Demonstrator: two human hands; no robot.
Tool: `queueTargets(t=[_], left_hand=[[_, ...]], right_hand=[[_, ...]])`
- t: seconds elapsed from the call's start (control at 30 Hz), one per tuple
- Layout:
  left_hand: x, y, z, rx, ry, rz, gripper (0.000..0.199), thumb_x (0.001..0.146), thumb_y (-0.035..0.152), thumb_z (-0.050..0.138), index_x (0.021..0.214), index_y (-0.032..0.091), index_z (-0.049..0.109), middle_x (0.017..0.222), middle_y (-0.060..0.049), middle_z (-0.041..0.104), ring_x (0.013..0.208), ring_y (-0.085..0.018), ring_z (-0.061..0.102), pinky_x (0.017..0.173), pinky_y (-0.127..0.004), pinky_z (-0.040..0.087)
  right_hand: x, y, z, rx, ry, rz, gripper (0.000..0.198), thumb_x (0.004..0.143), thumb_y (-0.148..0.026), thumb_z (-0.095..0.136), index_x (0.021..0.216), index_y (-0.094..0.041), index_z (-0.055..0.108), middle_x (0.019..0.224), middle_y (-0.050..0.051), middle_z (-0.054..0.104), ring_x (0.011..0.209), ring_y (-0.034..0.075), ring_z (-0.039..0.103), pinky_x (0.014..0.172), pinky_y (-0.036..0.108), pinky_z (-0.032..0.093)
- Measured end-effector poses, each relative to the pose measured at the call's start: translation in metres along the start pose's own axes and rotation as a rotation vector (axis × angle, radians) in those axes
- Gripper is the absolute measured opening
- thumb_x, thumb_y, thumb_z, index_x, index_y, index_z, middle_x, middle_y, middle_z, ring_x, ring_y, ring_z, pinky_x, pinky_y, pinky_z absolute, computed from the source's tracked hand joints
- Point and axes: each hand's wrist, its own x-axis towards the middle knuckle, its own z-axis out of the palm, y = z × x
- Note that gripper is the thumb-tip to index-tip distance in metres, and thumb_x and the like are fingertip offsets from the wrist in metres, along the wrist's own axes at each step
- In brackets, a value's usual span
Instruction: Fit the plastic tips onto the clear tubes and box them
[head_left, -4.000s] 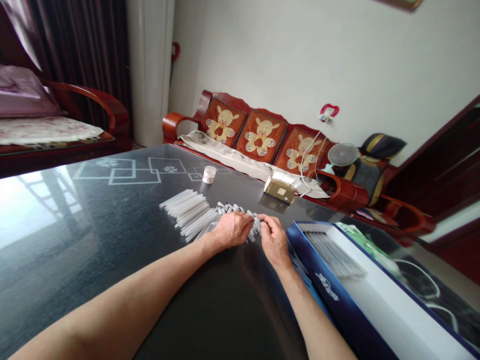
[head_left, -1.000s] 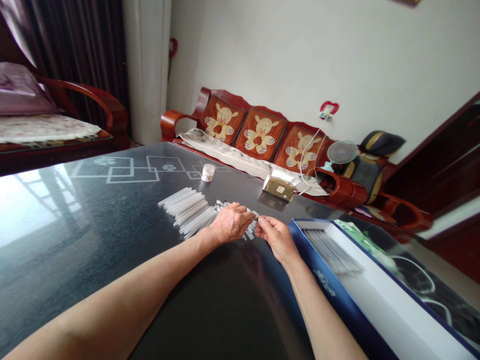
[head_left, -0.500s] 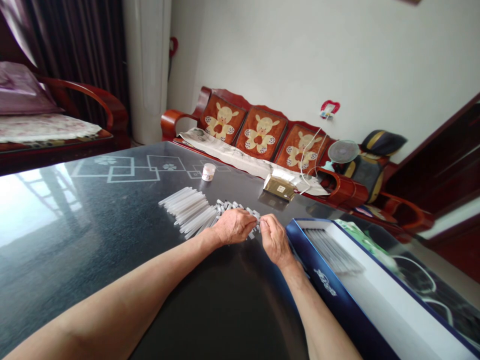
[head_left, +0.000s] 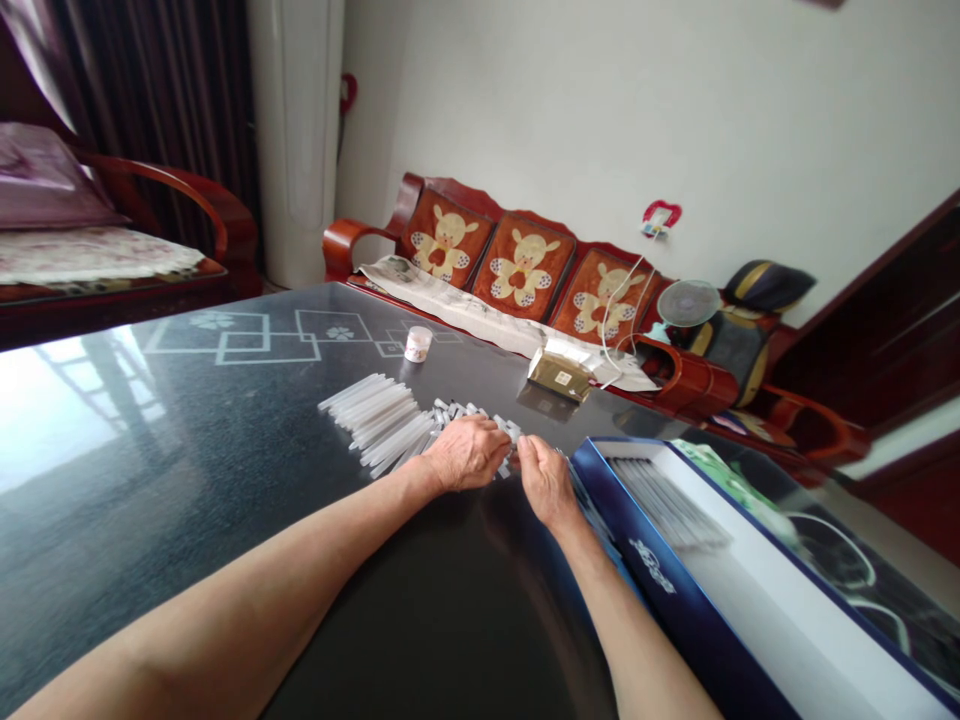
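The person's left hand (head_left: 471, 453) and right hand (head_left: 546, 480) are close together, fingertips pinched inward above a loose heap of small whitish plastic pieces (head_left: 450, 408) on the dark glossy surface (head_left: 225, 480); whether either grips a piece is hidden. Translucent white plastic tubes (head_left: 373, 408) lie left of the heap. Slim grey rods (head_left: 670, 505) lie inside the long blue box (head_left: 686, 635).

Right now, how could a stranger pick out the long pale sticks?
Find the dark, glossy table, then the left hand over it. Just left of that hand lie the long pale sticks. Unlike the jumbled short pieces beyond the hand, they lie roughly side by side.
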Motion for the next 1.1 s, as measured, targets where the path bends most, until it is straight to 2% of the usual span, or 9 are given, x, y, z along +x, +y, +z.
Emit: queueTargets(t=[0.1,0.3,0.43,0.5,0.57,0.63,0.7,0.9,1.1], left_hand=[[0.000,0.000,0.001,0.008,-0.020,-0.011,0.026,0.093,0.022,0.041,0.076,0.016,0.060,0.073,-0.004,0.060,0.066,-0.014,0.053,0.071,-0.027,0.041],[0.000,0.002,-0.005,0.073,-0.049,-0.012,0.027,0.094,0.023,0.041,0.077,0.016,0.061,0.073,-0.005,0.059,0.068,-0.016,0.052,0.071,-0.029,0.041],[0.003,0.005,-0.009,0.061,0.131,-0.017,0.023,0.094,0.027,0.043,0.099,0.017,0.063,0.096,-0.010,0.063,0.089,-0.021,0.055,0.084,-0.036,0.042],[0.005,0.006,-0.009,-0.013,0.258,-0.128,0.026,0.094,0.032,0.044,0.106,0.017,0.062,0.105,-0.012,0.063,0.097,-0.023,0.055,0.088,-0.037,0.041],[0.006,0.005,-0.007,-0.150,0.337,-0.372,0.027,0.093,0.035,0.045,0.099,0.016,0.064,0.098,-0.010,0.065,0.091,-0.021,0.058,0.085,-0.034,0.043],[0.008,0.002,-0.004,-0.350,0.362,-0.639,0.028,0.091,0.039,0.047,0.090,0.018,0.066,0.083,-0.006,0.067,0.080,-0.018,0.060,0.076,-0.029,0.045],[0.009,-0.002,-0.001,-0.604,0.360,-0.804,0.031,0.088,0.045,0.050,0.086,0.018,0.065,0.072,-0.002,0.065,0.072,-0.016,0.061,0.066,-0.026,0.045],[0.016,-0.006,-0.002,-1.376,0.448,-0.986,0.025,0.076,0.040,0.060,0.082,0.016,0.059,0.070,-0.001,0.063,0.055,-0.011,0.057,0.051,-0.021,0.043],[0.018,-0.010,-0.008,-1.327,0.541,-1.031,0.010,0.070,0.021,0.051,0.076,0.016,0.056,0.059,0.003,0.057,0.042,-0.006,0.046,0.039,-0.018,0.030]], right_hand=[[-0.001,0.000,-0.001,-0.025,-0.001,-0.013,0.040,0.088,-0.051,0.036,0.066,-0.023,0.056,0.064,0.005,0.066,0.064,0.019,0.061,0.064,0.030,0.043],[0.001,0.006,0.009,0.279,-0.022,0.165,0.046,0.084,-0.058,0.044,0.062,-0.021,0.058,0.058,0.002,0.062,0.058,0.017,0.060,0.060,0.029,0.048],[0.007,0.008,0.010,0.475,0.091,0.323,0.044,0.078,-0.061,0.054,0.066,-0.019,0.061,0.061,0.003,0.065,0.058,0.017,0.061,0.058,0.029,0.050],[0.009,0.007,0.011,0.564,0.187,0.431,0.044,0.077,-0.061,0.056,0.067,-0.019,0.061,0.062,0.004,0.066,0.058,0.018,0.063,0.056,0.029,0.051],[0.008,0.005,0.012,0.641,0.238,0.481,0.044,0.077,-0.061,0.056,0.067,-0.019,0.060,0.065,0.005,0.067,0.060,0.018,0.064,0.056,0.029,0.051],[0.005,0.003,0.017,0.678,0.220,0.443,0.043,0.077,-0.061,0.057,0.070,-0.019,0.062,0.070,0.005,0.069,0.062,0.018,0.065,0.057,0.029,0.052],[0.001,-0.001,0.023,0.641,0.157,0.355,0.042,0.078,-0.060,0.057,0.074,-0.019,0.064,0.073,0.005,0.070,0.063,0.018,0.065,0.059,0.029,0.053],[-0.005,-0.010,0.026,0.384,-0.072,0.131,0.040,0.087,-0.054,0.049,0.083,-0.021,0.070,0.078,0.006,0.072,0.068,0.019,0.065,0.063,0.030,0.051],[-0.008,-0.006,0.017,-0.172,-0.013,-0.233,0.019,0.086,-0.029,0.054,0.091,-0.024,0.071,0.088,0.007,0.068,0.078,0.021,0.063,0.074,0.035,0.049]])
